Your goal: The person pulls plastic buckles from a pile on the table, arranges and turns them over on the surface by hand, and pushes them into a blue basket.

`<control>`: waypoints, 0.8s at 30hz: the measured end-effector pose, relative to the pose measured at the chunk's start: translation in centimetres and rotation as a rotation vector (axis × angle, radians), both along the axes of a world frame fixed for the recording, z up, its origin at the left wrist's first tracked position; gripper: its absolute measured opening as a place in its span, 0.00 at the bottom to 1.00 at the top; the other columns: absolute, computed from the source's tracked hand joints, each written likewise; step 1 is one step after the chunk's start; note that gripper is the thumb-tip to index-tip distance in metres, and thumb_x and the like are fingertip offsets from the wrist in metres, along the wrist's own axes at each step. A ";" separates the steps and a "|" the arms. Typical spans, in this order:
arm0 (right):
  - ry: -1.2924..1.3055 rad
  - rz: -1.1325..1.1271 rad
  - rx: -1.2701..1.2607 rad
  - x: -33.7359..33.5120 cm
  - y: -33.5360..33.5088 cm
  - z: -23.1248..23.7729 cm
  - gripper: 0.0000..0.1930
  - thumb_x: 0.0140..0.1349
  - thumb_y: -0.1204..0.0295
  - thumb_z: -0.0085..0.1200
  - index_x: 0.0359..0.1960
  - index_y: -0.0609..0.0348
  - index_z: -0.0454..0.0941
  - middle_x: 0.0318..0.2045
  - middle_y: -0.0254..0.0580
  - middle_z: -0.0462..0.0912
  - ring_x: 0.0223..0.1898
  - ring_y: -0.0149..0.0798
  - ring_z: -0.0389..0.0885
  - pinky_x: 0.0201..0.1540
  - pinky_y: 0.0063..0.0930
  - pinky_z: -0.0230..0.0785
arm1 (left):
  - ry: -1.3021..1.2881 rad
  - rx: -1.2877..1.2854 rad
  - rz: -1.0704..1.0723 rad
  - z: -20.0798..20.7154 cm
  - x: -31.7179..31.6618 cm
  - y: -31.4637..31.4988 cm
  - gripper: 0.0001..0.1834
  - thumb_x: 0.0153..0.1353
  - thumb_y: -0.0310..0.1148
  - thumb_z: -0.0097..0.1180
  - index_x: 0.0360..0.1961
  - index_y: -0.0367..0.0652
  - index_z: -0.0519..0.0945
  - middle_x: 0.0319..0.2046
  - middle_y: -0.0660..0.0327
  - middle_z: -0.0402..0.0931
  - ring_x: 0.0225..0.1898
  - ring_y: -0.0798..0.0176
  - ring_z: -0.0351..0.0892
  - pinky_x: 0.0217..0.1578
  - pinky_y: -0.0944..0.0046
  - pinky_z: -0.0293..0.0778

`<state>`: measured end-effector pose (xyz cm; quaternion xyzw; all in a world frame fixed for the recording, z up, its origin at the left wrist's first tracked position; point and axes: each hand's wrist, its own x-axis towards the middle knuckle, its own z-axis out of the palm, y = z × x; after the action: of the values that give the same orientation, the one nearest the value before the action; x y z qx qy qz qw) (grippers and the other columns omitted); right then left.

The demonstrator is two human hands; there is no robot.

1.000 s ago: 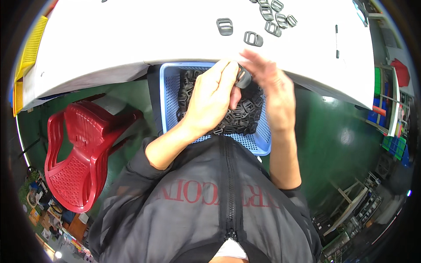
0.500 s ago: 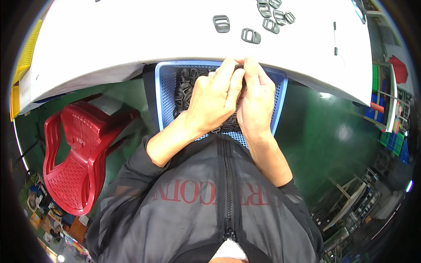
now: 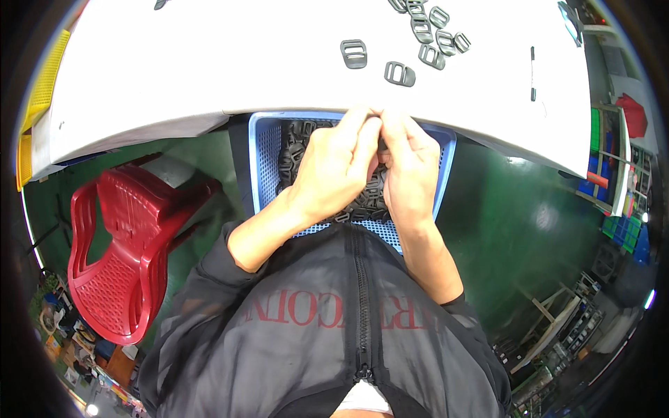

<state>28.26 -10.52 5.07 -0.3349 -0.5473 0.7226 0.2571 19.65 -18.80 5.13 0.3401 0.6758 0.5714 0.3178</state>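
Observation:
Both hands meet at the fingertips over the far part of a blue plastic basket, close to the table edge. My left hand is closed in a pinch, thumb and forefinger against the fingers of my right hand, which are curled and pinching too. What they grip is small and mostly hidden; I cannot make it out. Below them, the basket holds a heap of black plastic strap buckles. On the white table ahead lie two single buckles, one on the left and one nearer the edge.
A loose group of several black buckles lies farther back on the white table. Toward its right side is a pen. A red plastic chair stands on the green floor at left, and a yellow crate shows beyond the table's left edge.
The view has tilted slightly, so table and basket sit lower in the picture. My hands stay together in a pinch; a dark edge seen earlier between the fingertips is now mostly hidden.

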 end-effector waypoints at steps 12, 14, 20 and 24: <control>-0.041 0.115 -0.078 0.9 2.6 0.7 0.22 0.75 0.58 0.43 0.56 0.66 0.76 0.44 0.45 0.84 0.46 0.34 0.83 0.49 0.27 0.75 | -0.589 0.246 -0.116 -0.8 -2.2 -0.2 0.18 0.74 0.33 0.43 0.59 0.37 0.76 0.40 0.62 0.75 0.33 0.74 0.72 0.30 0.75 0.73; 0.011 0.159 -0.099 0.9 2.5 0.7 0.22 0.75 0.59 0.43 0.56 0.66 0.75 0.44 0.44 0.84 0.45 0.33 0.83 0.49 0.26 0.75 | -0.556 0.247 -0.130 -1.1 -2.1 -0.3 0.19 0.74 0.33 0.43 0.61 0.38 0.73 0.40 0.62 0.76 0.33 0.73 0.73 0.31 0.74 0.74; 0.057 0.169 -0.122 1.0 2.4 0.9 0.20 0.75 0.62 0.44 0.56 0.67 0.76 0.45 0.44 0.84 0.45 0.30 0.82 0.50 0.22 0.74 | -0.589 0.228 -0.092 -0.7 -1.8 -0.6 0.25 0.74 0.31 0.41 0.71 0.44 0.59 0.40 0.58 0.77 0.36 0.65 0.82 0.37 0.70 0.79; 0.071 0.174 -0.130 0.9 2.4 1.0 0.20 0.75 0.63 0.44 0.56 0.67 0.76 0.46 0.44 0.83 0.45 0.30 0.82 0.50 0.23 0.74 | -0.714 0.248 -0.090 -1.0 -2.0 -0.8 0.26 0.74 0.29 0.40 0.72 0.44 0.57 0.42 0.54 0.79 0.38 0.61 0.85 0.41 0.67 0.81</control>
<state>29.16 -8.17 6.02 -0.2763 -0.5168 0.7876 0.1905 17.68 -19.56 4.18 0.1846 0.4326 0.7170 0.5145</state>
